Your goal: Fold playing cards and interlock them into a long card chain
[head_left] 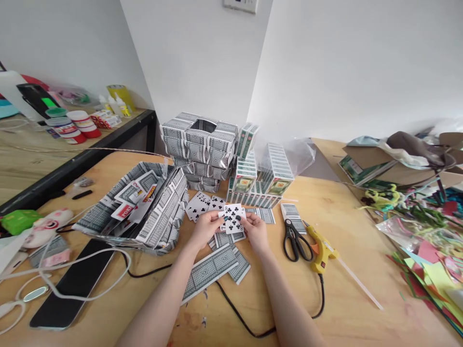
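Observation:
Between both hands are a few overlapping playing cards (232, 215), face up, the front one an eight of clubs. My left hand (211, 225) pinches their left edge, and my right hand (253, 227) grips the right side with the thumb on the face. Other face-up club cards (197, 205) lie just beyond my left hand. Under and in front of the hands are patterned card strips (210, 271), backs up. To the right of my right hand rest black-handled scissors (296, 242), partly over a card strip (292, 212), and a yellow glue gun (321, 253) with a glue stick in it.
A basket made of cards (170, 212) holds loose cards on the left. Behind stand a box built from cards (202, 144) and stacked card packs (275, 173). A phone (72, 284) lies under a white cable; a black cord crosses the front. Coloured scraps (430, 274) lie far right.

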{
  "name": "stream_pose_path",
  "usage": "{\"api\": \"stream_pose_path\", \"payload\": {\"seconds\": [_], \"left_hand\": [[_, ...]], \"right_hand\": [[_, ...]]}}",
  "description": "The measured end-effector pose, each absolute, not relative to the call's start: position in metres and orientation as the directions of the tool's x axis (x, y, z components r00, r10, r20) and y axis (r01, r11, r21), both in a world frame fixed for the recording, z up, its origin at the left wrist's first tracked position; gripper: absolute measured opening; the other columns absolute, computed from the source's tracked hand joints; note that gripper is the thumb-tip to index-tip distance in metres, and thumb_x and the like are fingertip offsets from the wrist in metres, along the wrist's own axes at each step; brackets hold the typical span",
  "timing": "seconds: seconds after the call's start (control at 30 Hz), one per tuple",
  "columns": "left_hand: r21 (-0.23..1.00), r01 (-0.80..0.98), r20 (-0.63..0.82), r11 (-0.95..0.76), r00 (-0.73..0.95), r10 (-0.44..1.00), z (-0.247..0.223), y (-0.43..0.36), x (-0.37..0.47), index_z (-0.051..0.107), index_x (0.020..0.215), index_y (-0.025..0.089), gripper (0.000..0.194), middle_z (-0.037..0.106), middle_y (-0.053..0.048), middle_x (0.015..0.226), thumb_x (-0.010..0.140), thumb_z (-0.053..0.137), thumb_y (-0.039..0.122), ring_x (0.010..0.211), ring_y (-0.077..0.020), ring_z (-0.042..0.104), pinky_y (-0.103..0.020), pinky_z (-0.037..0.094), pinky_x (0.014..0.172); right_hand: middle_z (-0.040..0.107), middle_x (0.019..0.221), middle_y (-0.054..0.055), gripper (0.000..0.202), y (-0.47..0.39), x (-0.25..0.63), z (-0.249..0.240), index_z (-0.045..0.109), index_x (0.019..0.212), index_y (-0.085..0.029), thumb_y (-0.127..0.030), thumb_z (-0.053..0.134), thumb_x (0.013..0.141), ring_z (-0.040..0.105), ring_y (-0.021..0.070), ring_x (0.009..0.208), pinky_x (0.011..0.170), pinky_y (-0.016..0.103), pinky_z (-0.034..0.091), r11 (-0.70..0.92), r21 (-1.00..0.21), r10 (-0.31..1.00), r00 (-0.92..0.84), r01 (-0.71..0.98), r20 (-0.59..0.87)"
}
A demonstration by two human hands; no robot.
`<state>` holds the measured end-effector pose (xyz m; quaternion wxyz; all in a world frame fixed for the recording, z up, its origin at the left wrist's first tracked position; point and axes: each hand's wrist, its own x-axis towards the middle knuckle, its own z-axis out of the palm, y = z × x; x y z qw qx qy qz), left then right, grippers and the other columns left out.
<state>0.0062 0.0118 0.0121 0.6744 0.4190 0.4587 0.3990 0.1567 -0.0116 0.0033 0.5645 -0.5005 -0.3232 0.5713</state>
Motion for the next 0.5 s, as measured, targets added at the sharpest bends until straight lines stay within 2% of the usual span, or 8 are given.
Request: {"api": "stream_pose_path", "payload": {"seconds": [0.2,0.5], "left_hand": [[0.967,-0.078,-0.227,0.242,0.169,0.959,0.0107,0.0118,0.0037,0.064,0.09,0.016,0.031,0.065,-0.002,0.073,0.063,0.064,0.031,0.07,-0.0159,0.059,-0.03,0.052,0.062],[0.986,0.004,-0.164,0.165,0.167,0.972,0.0057,0.0122,-0.0002,0.065,0.091,0.014,0.031,0.065,-0.004,0.072,0.066,0.06,0.032,0.064,-0.0142,0.058,-0.025,0.048,0.059]], "right_hand": [[0.058,0.049,-0.003,0.029,-0.0106,0.1566,0.0011,0.059,0.069,-0.017,-0.041,0.07,0.057,0.043,0.0084,0.038,0.039,0.021,0.031,-0.141,-0.951,0.964,0.181,-0.274,-0.195],[0.059,0.052,-0.002,0.03,-0.011,0.1579,-0.0016,0.061,0.069,-0.015,-0.04,0.071,0.056,0.043,0.0076,0.039,0.04,0.02,0.03,-0.16,-0.948,0.96,0.179,-0.276,-0.215]]}}
